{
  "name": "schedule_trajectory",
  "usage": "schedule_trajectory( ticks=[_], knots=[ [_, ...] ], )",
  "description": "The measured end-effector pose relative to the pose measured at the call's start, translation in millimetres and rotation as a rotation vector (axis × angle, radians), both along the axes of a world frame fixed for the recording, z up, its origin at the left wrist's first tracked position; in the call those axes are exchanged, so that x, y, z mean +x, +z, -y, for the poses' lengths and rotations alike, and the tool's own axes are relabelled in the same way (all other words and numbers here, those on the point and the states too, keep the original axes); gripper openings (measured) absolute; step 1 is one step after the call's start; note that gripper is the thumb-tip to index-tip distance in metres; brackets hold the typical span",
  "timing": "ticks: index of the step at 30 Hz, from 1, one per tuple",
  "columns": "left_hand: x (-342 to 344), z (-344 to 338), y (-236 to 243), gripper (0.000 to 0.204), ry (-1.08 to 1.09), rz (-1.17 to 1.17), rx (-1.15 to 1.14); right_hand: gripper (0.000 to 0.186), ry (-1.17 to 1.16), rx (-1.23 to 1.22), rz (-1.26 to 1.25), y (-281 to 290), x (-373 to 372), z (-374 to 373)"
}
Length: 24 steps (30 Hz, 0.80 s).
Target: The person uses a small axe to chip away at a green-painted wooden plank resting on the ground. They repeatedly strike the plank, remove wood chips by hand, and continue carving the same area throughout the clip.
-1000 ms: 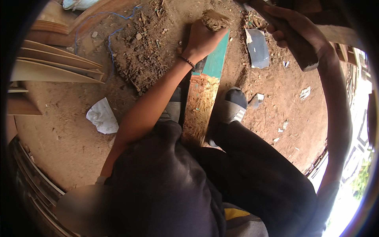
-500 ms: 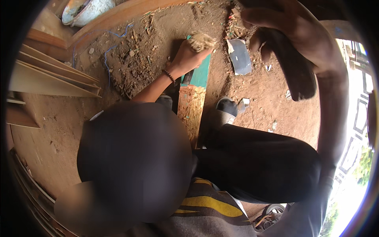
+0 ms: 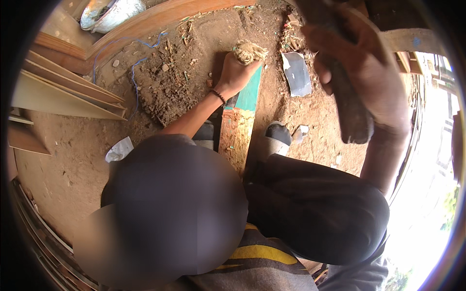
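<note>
My left hand (image 3: 232, 78), with a dark beaded bracelet at the wrist, is closed round a chisel (image 3: 250, 51) with a frayed, fibrous handle top. Part of a dark strip, apparently its blade, shows below the fist. Under this hand lies a wooden plank (image 3: 237, 130), green-painted at the far part and bare, rough wood nearer me. My right hand (image 3: 369, 72), raised at the upper right, grips a dark wooden mallet (image 3: 353, 114), slightly blurred. The mallet is apart from the chisel. My fingers hide the chisel's middle, and its tip is not clear.
My feet (image 3: 278, 133) flank the plank. A large blurred dark shape (image 3: 179, 208) hides my left upper arm. Thin boards (image 3: 73, 97) lean at left; a white-stained basin (image 3: 114, 14) lies beyond a timber. Blue string (image 3: 133, 80), wood chips and a grey sheet piece (image 3: 296, 73) lie on the dirt.
My right hand has come inward and lower with the mallet. The left hand keeps its hold on the chisel over the plank. The whole view has shifted slightly.
</note>
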State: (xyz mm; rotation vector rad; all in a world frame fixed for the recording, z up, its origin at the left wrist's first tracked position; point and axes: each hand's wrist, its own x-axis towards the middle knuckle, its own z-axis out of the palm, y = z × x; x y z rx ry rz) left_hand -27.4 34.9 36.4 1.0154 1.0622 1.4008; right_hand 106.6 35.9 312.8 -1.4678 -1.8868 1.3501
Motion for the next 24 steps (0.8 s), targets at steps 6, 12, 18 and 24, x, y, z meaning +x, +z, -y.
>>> schedule_trajectory(
  ticks=[6,12,18,24],
  knots=[
    [-1.5,-1.0,1.1,0.019,-0.011,0.009,-0.029,0.036,0.115,0.171,0.140,-34.9,4.6,3.2],
    [-3.6,4.1,7.6,0.013,0.025,-0.003,-0.090,0.028,-0.018,-0.385,-0.050,-67.8,8.0,14.8],
    [2.1,3.0,1.6,0.017,0.056,0.020,-0.045,0.019,0.013,0.155,-0.277,-29.9,10.1,16.9],
    [-0.4,3.7,1.6,0.012,0.093,-0.041,-0.057,0.024,-0.047,0.177,0.074,-56.3,-6.3,12.5]
  ],
)
